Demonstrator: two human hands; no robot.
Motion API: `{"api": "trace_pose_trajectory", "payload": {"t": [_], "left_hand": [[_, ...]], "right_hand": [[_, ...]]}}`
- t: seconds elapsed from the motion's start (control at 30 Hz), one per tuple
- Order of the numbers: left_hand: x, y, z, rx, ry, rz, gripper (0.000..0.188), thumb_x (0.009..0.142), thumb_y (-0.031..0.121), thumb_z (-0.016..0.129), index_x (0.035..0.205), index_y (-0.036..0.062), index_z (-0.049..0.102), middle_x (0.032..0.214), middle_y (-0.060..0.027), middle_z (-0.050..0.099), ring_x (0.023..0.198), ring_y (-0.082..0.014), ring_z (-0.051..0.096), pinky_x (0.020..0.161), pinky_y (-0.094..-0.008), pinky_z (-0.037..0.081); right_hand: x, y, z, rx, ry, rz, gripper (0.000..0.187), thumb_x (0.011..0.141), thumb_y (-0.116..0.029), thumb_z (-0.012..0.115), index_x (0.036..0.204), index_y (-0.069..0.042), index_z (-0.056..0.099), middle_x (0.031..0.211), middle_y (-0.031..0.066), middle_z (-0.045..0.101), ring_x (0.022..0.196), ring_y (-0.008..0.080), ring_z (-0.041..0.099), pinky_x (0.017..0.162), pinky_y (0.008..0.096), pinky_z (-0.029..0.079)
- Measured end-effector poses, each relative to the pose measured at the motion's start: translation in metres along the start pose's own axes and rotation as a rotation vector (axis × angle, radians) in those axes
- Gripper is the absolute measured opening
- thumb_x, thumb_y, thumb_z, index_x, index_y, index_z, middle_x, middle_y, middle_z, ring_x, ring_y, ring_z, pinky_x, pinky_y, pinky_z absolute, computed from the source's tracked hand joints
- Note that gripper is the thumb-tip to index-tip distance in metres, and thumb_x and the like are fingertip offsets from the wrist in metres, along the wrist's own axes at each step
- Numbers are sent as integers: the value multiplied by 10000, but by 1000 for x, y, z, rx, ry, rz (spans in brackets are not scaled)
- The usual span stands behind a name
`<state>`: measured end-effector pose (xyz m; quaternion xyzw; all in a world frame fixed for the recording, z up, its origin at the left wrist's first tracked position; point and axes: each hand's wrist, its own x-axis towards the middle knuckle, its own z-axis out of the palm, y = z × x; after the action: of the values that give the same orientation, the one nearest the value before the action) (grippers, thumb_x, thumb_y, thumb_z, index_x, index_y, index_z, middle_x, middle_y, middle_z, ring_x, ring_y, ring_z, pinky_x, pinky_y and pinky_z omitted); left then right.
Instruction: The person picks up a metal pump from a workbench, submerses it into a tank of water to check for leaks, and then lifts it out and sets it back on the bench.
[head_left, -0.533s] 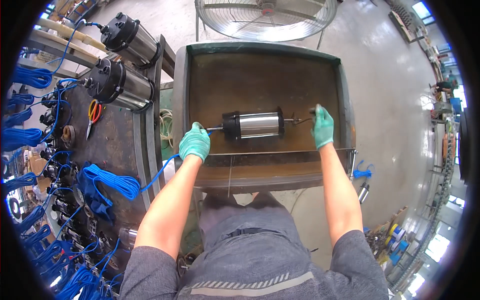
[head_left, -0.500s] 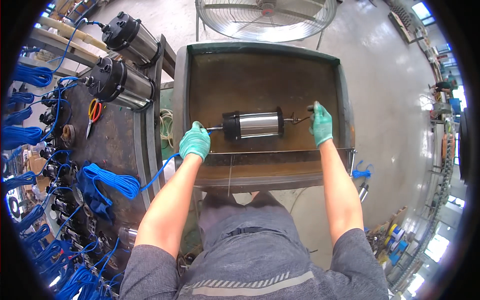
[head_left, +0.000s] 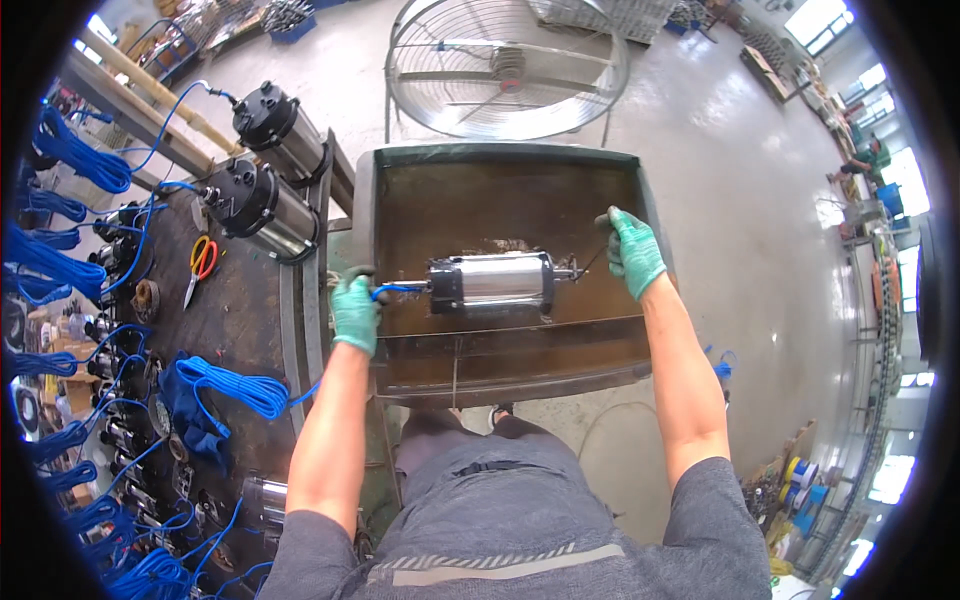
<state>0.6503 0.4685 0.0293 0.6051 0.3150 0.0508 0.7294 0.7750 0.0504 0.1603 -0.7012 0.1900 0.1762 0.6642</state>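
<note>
Gloved hands at both ends of a silver-and-black cylinder (head_left: 497, 281), sideways inside a metal tank (head_left: 505, 153).
Left hand (head_left: 356, 310) closed, blue cable (head_left: 402, 289) running into it from cylinder's black end; right hand (head_left: 634, 252) curled, gripping thin dark rod (head_left: 593, 263) at the opposite end; orange-handled scissors (head_left: 203, 260) and blue cable coil (head_left: 240, 387) on workbench (head_left: 245, 320) at left; two upright cylinders (head_left: 285, 218) near tank's far-left corner.
</note>
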Motion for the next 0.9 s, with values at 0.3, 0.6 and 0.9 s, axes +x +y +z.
{"api": "trace_pose_trajectory", "payload": {"t": [0.3, 0.6, 0.9], "left_hand": [[-110, 139, -45, -179, -74, 168, 296, 1005, 268, 534, 1211, 87, 646, 622, 44, 461, 425, -38, 385, 372, -192, 250], [-173, 137, -67, -149, -13, 171, 409, 1015, 305, 515, 1317, 38, 577, 637, -33, 585, 405, -36, 321, 373, -200, 220], [-192, 76, -61, -267, 7, 72, 384, 1037, 245, 471, 1347, 36, 554, 648, -85, 612, 410, -48, 348, 371, -196, 250]], "right_hand": [[-117, -76, -15, 221, -83, -113, 255, 1038, -273, 541, 1048, -47, 659, 625, -65, 366, 489, 54, 335, 399, 224, 256], [-174, -58, -24, 190, -193, -96, 303, 1017, -305, 550, 1070, -14, 614, 630, -65, 334, 504, 50, 297, 413, 218, 230], [-179, -9, -39, 101, -155, -30, 249, 1038, -234, 504, 1062, -13, 617, 626, -70, 337, 499, 40, 299, 413, 214, 258]]}}
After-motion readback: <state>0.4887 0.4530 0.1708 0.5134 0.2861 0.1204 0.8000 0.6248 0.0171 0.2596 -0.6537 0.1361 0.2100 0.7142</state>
